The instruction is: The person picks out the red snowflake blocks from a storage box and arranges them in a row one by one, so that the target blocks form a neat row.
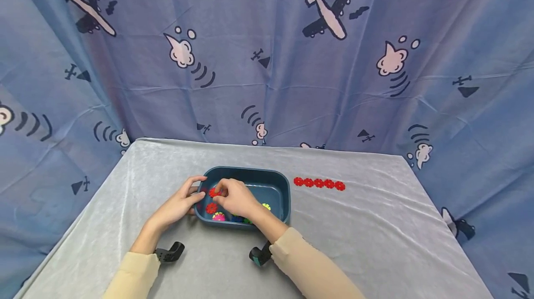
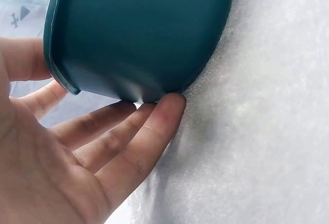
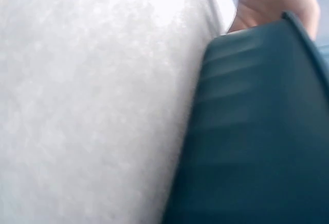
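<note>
In the head view a dark teal plastic bin (image 1: pixel 267 192) stands on the cloth-covered table. My left hand (image 1: pixel 177 204) holds its left end, thumb over the rim and the other fingers against the outer wall (image 2: pixel 139 34), as the left wrist view shows. Inside the bin, my right hand (image 1: pixel 238 199) pinches a red snowflake disc (image 1: pixel 213 192) near the left end. Another red snowflake disc (image 1: pixel 211 208) lies just below it. A pink and yellow piece (image 1: pixel 219 216) and a yellow-green one (image 1: pixel 266 206) are also in the bin; the right forearm partly hides others.
To the right of the bin, several red snowflake discs (image 1: pixel 319 183) lie in a row on the grey-white cloth (image 1: pixel 354 229). A blue curtain (image 1: pixel 267 58) with airplane prints hangs behind the table. Black wrist camera mounts (image 1: pixel 171 252) project near both wrists.
</note>
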`<state>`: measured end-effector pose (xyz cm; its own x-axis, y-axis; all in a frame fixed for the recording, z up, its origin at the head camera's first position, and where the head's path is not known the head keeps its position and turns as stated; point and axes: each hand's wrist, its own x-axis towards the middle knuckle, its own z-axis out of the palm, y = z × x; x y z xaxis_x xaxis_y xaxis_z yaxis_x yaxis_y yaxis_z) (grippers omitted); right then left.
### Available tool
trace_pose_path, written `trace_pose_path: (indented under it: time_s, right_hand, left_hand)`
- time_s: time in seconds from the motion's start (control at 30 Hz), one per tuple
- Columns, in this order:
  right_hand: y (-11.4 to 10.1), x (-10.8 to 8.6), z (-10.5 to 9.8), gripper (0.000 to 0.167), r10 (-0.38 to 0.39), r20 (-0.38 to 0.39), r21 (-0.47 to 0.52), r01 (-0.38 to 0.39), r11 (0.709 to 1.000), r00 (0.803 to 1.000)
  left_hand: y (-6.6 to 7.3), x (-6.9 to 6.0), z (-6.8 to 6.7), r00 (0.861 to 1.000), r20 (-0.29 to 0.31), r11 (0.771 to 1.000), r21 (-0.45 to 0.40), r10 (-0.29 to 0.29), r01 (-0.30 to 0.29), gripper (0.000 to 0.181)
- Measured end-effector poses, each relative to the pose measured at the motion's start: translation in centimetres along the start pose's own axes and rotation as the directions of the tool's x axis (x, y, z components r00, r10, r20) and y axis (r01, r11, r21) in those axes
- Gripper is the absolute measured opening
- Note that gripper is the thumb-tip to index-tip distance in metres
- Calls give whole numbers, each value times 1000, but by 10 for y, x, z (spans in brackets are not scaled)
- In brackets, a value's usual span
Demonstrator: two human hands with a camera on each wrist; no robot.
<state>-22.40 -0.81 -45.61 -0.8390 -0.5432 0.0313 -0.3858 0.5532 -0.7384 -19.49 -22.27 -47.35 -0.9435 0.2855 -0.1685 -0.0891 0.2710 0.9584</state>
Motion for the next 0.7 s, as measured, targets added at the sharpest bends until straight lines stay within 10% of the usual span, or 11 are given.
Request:
trace_pose_path:
  time_s: [0.7]
  right_hand:
    - [1, 13, 21, 18, 74, 135, -314, -28, 949, 988]
  left_hand:
    - [1, -1, -1, 1000, 20, 1000, -6, 22, -22, 52]
